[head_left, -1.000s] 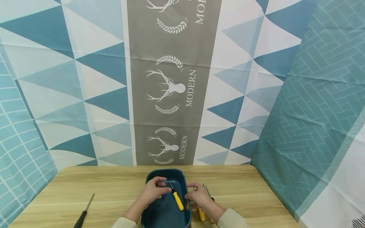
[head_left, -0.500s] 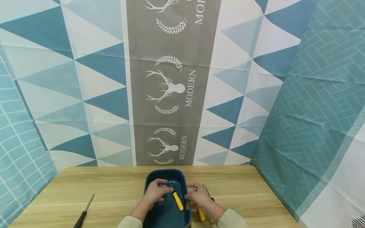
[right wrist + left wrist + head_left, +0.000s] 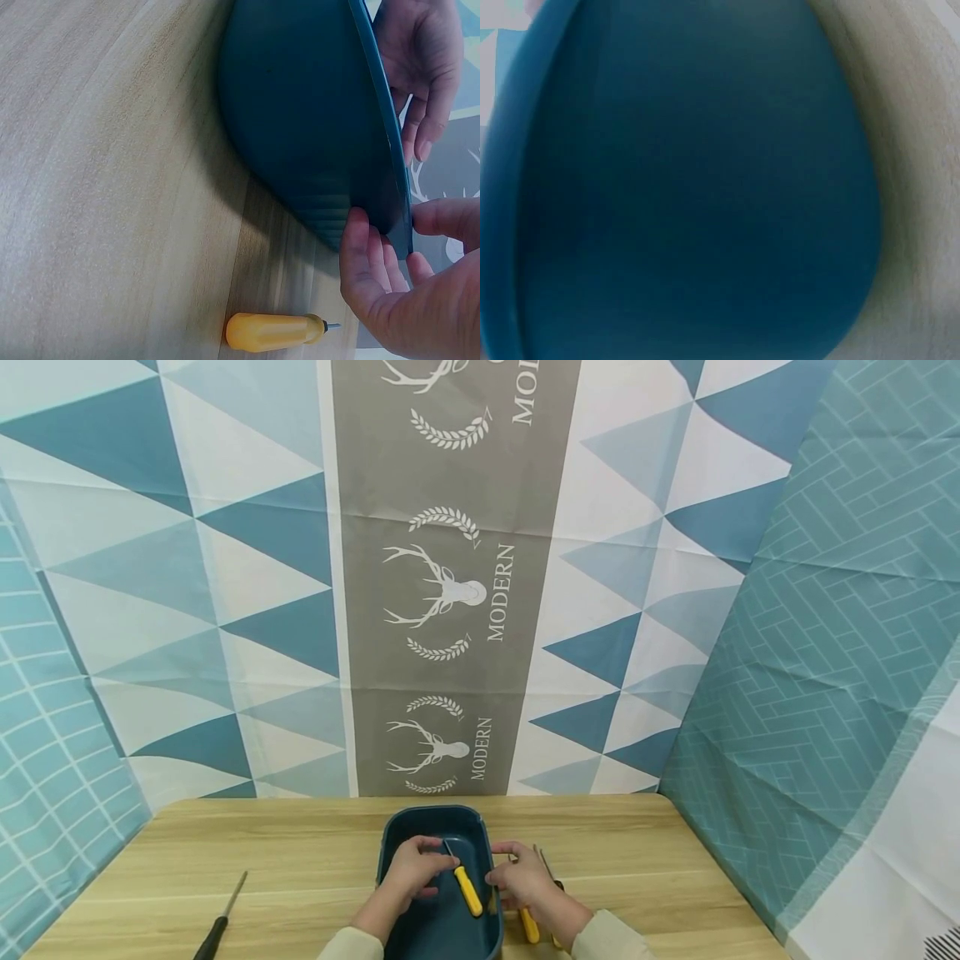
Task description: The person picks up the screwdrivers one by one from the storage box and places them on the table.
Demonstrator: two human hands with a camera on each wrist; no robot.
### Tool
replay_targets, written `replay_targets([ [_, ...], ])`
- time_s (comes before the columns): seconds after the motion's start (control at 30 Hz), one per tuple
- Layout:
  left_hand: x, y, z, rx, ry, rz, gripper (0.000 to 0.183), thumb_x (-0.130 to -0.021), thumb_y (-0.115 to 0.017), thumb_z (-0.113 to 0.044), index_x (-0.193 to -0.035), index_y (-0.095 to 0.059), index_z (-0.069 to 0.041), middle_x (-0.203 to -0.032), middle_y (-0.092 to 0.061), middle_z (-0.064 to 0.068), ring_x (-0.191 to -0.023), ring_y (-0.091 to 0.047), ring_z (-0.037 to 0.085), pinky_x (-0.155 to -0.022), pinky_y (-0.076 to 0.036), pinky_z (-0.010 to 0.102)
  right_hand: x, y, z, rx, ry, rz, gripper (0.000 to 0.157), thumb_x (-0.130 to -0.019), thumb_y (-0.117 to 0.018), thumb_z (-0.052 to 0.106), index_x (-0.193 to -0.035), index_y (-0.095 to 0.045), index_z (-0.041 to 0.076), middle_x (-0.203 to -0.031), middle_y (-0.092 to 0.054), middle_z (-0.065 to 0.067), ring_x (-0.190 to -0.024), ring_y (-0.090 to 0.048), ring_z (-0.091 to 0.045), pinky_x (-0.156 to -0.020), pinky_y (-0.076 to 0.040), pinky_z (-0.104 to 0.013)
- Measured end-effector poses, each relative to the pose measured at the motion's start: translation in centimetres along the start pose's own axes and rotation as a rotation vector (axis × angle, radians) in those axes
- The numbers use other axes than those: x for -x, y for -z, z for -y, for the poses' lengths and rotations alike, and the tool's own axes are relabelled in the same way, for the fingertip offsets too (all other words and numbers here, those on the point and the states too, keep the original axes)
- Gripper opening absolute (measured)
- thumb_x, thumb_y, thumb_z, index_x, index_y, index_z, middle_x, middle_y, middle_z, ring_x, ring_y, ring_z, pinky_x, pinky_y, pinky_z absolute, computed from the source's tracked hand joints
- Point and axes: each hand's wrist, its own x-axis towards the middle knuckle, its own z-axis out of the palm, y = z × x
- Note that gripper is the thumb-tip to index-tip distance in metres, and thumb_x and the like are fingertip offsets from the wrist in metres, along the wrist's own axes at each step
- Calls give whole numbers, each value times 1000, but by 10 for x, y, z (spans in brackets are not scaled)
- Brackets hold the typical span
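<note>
In the head view a dark blue plastic bin (image 3: 438, 935) stands at the table's front middle. Inside it lies a yellow-handled screwdriver (image 3: 468, 892), its shaft pointing away. My left hand (image 3: 411, 868) hovers over the bin with loosely bent fingers, its thumb overlapping the screwdriver's dark collar. The right wrist view shows this left hand (image 3: 421, 60) beyond the rim, fingers hanging down and holding nothing. My right hand (image 3: 521, 881) grips the bin's right rim; in its wrist view the thumb is over the rim and the fingers (image 3: 360, 259) rest against the outer wall.
On the table right of the bin, partly under my right hand, lie another yellow-handled screwdriver (image 3: 529, 927) and a tool with a metal shaft (image 3: 543, 860). A black-handled screwdriver (image 3: 216, 933) lies at the left of the wooden table (image 3: 300, 860). Patterned cloth (image 3: 442, 610) hangs behind.
My left hand has shifted slightly right and toward me over the bin. The right hand, the bin and the screwdrivers stay where they were.
</note>
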Motion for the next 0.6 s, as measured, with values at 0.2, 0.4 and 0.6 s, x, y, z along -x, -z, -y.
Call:
replay_targets([
  [0.2, -3, -5, 2, 31, 38, -14, 57, -79, -70, -15, -125, -45, 8, -116, -52, 28, -99, -57, 39, -72, -55, 46, 0, 0, 0, 3, -2, 0, 47, -81, -60, 0, -127, -51, 2, -89, -54, -12, -75, -50, -22, -59, -53, -33],
  [0.4, -7, -10, 4, 32, 74, -8, 58, -78, -71, -15, -125, -45, 8, -115, -51, 28, -97, -57, 37, -70, -56, 44, -1, 1, -1, 0, 0, 11, 47, -81, -60, 1, -127, -50, 2, -90, -54, -12, -76, -50, -23, -59, -53, -33],
  [0.6, -8, -13, 6, 38, 104, -11, 56, -78, -71, -15, -123, -45, 8, -111, -53, 27, -94, -58, 35, -68, -56, 42, -2, 1, -2, 5, -1, 11, 47, -81, -60, 2, -128, -50, 2, -91, -55, -12, -76, -51, -23, -59, -53, -34],
])
